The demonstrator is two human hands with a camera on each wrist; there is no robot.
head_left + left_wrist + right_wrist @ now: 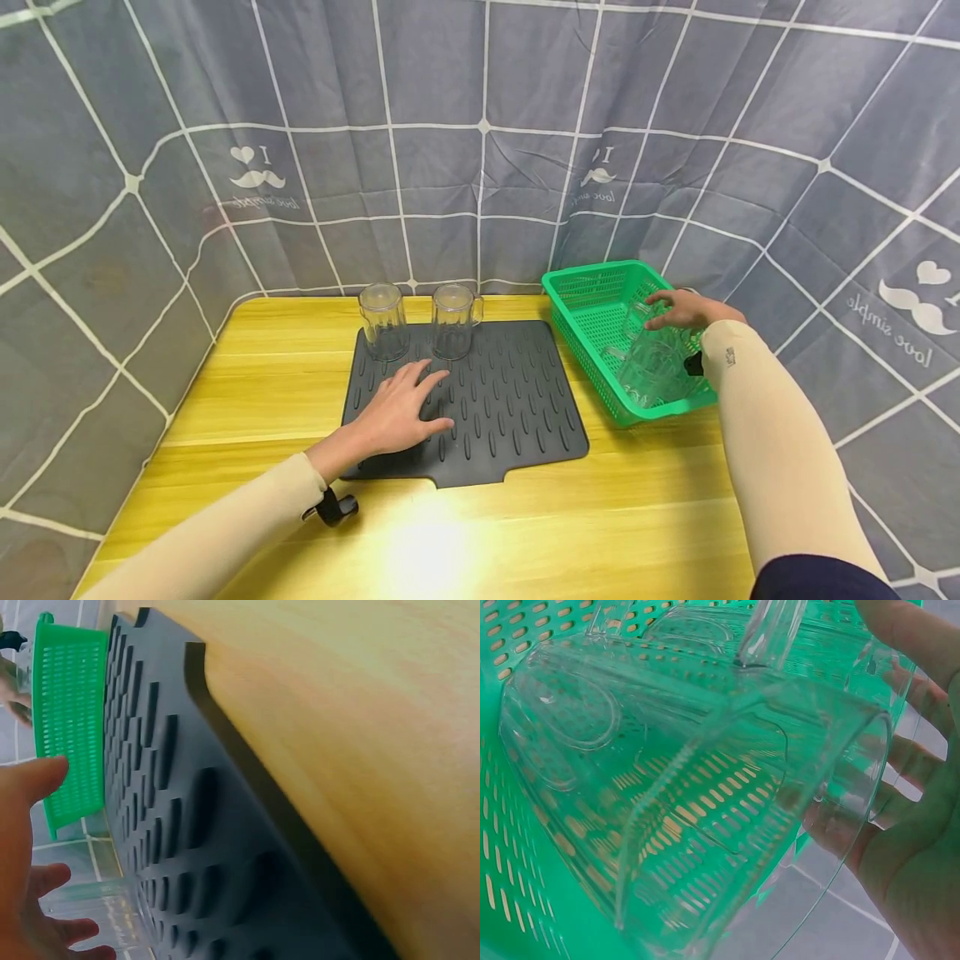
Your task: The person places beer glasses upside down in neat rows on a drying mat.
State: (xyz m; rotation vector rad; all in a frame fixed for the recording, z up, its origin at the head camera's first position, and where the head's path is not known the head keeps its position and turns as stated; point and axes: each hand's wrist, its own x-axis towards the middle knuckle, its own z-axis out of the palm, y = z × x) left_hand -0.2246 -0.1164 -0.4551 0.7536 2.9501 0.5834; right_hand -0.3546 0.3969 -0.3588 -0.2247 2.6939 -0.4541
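Observation:
My left hand [401, 408] hovers over a dark grey ridged drying mat [517, 375], palm down, fingers and thumb spread and holding nothing. Just beyond its fingertips, two clear glass mugs [384, 325] [452, 325] stand side by side on the mat's far left part. My right hand [678, 310] reaches into a green plastic basket [588, 367] that holds several clear glass mugs. In the right wrist view a large mug [697, 772] lies on its side in front, and the loosely spread fingers [919, 757] are close by the mug rims, partly seen through glass.
The mat and basket rest on a yellow wood-grain table [525, 533]. A grey curtain [442, 183] with white grid lines surrounds the table's back and sides. The basket stands at the right, close to the mat's right edge and the curtain.

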